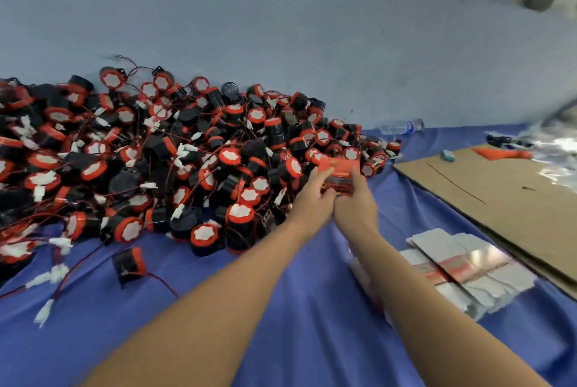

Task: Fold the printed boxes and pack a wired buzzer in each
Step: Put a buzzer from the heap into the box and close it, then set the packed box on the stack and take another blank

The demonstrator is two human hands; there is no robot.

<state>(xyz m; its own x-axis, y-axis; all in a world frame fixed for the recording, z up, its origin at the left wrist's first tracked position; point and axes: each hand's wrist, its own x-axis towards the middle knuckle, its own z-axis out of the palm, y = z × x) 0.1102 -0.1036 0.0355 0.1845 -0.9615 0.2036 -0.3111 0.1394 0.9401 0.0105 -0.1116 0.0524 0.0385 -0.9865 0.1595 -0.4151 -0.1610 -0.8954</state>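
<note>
A red printed box [338, 172] is held in front of me at the right edge of the buzzer heap. My left hand [315, 199] grips its left side and my right hand [356, 199] grips its right side, fingers curled over the top. The box's inside is hidden. A big heap of black buzzers [175, 162] with red rims, white discs and red wires covers the blue cloth [281, 308] on the left. One buzzer [129, 265] lies apart at the front. A stack of flat unfolded boxes [462, 268] lies to the right of my right forearm.
A large sheet of brown cardboard [499, 193] lies at the right, with an orange item [502, 154] and clear plastic bags [555, 146] beyond it. A plastic water bottle [401, 127] lies against the blue-grey wall [281, 27].
</note>
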